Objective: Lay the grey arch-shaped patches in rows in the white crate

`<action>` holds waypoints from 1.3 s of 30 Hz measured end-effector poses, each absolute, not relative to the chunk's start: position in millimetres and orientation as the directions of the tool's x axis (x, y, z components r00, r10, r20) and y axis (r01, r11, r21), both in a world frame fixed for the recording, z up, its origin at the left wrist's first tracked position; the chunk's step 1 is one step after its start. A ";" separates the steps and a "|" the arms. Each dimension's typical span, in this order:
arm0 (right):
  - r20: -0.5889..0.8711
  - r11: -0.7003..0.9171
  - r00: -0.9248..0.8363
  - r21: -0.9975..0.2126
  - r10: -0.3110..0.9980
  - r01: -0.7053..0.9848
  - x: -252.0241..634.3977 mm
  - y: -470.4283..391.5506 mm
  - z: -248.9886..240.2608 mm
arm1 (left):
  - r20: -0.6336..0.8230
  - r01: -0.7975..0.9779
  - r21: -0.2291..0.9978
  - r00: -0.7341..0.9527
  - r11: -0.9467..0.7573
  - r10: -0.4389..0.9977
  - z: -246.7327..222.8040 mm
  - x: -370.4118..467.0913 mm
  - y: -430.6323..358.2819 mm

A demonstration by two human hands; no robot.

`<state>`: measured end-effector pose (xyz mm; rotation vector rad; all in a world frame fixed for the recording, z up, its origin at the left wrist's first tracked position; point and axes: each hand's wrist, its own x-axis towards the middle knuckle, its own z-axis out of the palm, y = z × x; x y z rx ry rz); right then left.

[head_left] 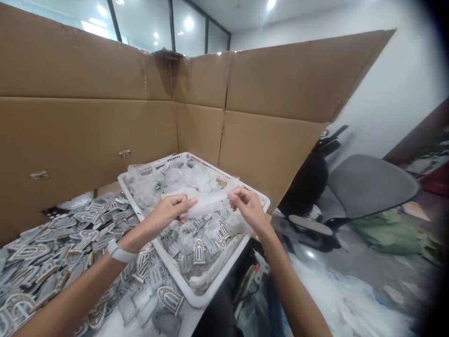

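Observation:
Stretched between my two hands is a translucent plastic bag [207, 202], held above a white plastic basket [201, 299]. My left hand [174, 207], with a white band on its wrist, pinches the bag's left end. At the right end, my right hand [247, 204] grips it between thumb and fingers. No contents can be made out in the bag. Beneath it in the basket lie small arch-shaped pieces [199, 252] with gold and white patterns, some in clear wrappers. More crumpled clear bags [189, 178] fill the far part of the basket.
A large pile of similar arch-shaped pieces [75, 248] covers the surface to the left. Tall cardboard walls [105, 126] stand behind and to the right. A grey chair [372, 187] is at right, with white plastic sheeting [343, 299] on the floor.

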<state>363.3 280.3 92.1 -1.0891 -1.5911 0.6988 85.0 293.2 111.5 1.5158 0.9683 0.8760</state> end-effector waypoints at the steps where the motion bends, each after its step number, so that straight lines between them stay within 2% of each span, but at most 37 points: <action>1: 0.427 0.420 -0.057 -0.844 0.903 0.333 367.2 282.0 92.9 | 0.020 0.120 0.990 0.407 -0.075 0.913 108.5 84.7 295.5; 5: 0.421 0.346 0.023 -0.776 0.907 0.528 383.7 297.0 90.1 | 0.038 0.145 0.986 0.304 -0.086 0.952 94.0 88.2 307.1; 7: 0.447 0.238 0.133 -0.678 0.884 0.696 390.8 305.6 85.1 | 0.060 0.274 0.951 0.285 -0.142 0.957 83.4 92.7 313.8; 9: 0.495 0.083 0.237 -0.540 0.836 0.837 392.8 310.3 80.1 | 0.082 0.494 0.824 0.381 -0.278 0.921 69.3 100.9 320.3; 11: 0.547 0.001 0.276 -0.451 0.791 0.892 387.7 309.6 77.0 | 0.071 0.620 0.667 0.498 -0.413 0.864 53.4 113.7 326.5; 14: 0.562 0.129 0.167 -0.449 0.810 0.884 372.1 302.3 75.0 | 0.059 0.621 0.617 0.577 -0.484 0.815 34.3 135.4 335.2; 16: 0.460 0.241 0.006 -0.477 0.888 0.845 363.6 297.5 72.4 | 0.057 0.598 0.618 0.613 -0.511 0.788 30.2 144.6 339.1; 19: 0.244 0.310 -0.208 -0.535 0.947 0.786 359.6 293.5 65.5 | 0.082 0.557 0.642 0.633 -0.527 0.770 40.0 143.7 340.3; 22: 0.169 0.346 -0.319 -0.669 0.933 0.658 361.5 290.5 62.5 | 0.117 0.498 0.706 0.619 -0.504 0.776 61.0 129.7 337.0; 25: 0.139 0.299 -0.357 -0.844 0.924 0.445 366.0 286.9 70.9 | 0.122 0.399 0.807 0.609 -0.436 0.784 80.3 112.2 331.0; 27: 0.134 0.281 -0.378 -0.887 0.916 0.368 371.0 285.4 79.4 | 0.100 0.326 0.872 0.611 -0.365 0.786 87.5 100.1 325.7; 28: 0.134 0.290 -0.394 -0.884 0.909 0.368 373.9 285.0 83.0 | 0.086 0.319 0.886 0.601 -0.337 0.794 88.7 93.7 322.7; 30: 0.126 0.316 -0.395 -0.828 0.910 0.463 378.6 283.8 87.0 | 0.052 0.416 0.843 0.570 -0.342 0.820 85.8 80.1 316.2; 33: 0.181 0.294 -0.231 -0.596 0.956 0.747 376.6 277.5 85.8 | -0.054 0.618 0.654 0.613 -0.436 0.789 70.1 60.3 308.0; 35: 0.267 0.269 -0.160 -0.449 0.950 0.852 366.7 270.9 83.7 | -0.141 0.657 0.564 0.673 -0.500 0.726 57.9 52.2 305.3; 37: 0.272 0.356 -0.259 -0.415 0.927 0.837 351.7 265.3 82.5 | -0.180 0.673 0.514 0.690 -0.531 0.701 51.6 50.7 305.1; 39: 0.192 0.494 -0.462 -0.476 0.866 0.728 335.1 262.7 82.2 | -0.188 0.684 0.488 0.690 -0.543 0.699 55.1 54.7 305.9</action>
